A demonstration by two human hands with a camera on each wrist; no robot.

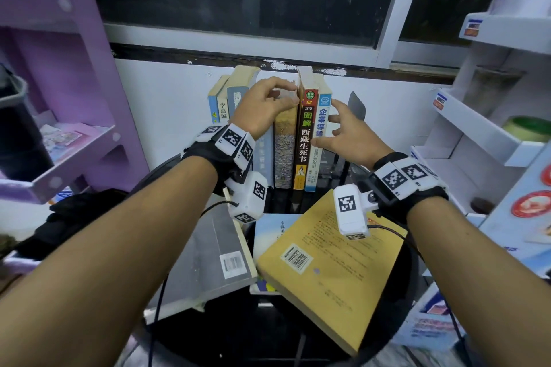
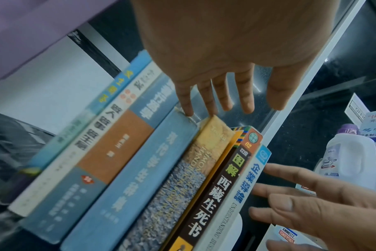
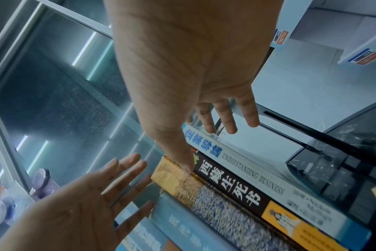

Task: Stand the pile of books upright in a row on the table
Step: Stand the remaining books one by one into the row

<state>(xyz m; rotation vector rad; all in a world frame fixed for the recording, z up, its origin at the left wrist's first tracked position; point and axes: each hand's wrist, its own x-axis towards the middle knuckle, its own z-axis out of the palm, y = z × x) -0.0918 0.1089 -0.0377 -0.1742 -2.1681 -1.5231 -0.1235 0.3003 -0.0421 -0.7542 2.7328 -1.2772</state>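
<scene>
Seven books upright in a row (image 1: 286, 140) at the back of the dark worktop (image 1: 384, 334), spines out, against the white wall. Left hand (image 1: 262, 104) over the row's top edge, fingers (image 2: 186, 101) straight and spread, tips touching the tops of the blue and gold spines; right hand (image 1: 348, 131) just beside the white end book (image 1: 317, 143), fingers loosely spread, holding nothing. Nearer than the row, still flat: yellow book (image 1: 325, 271) over a pale blue one, grey book (image 1: 214, 256) alongside.
</scene>
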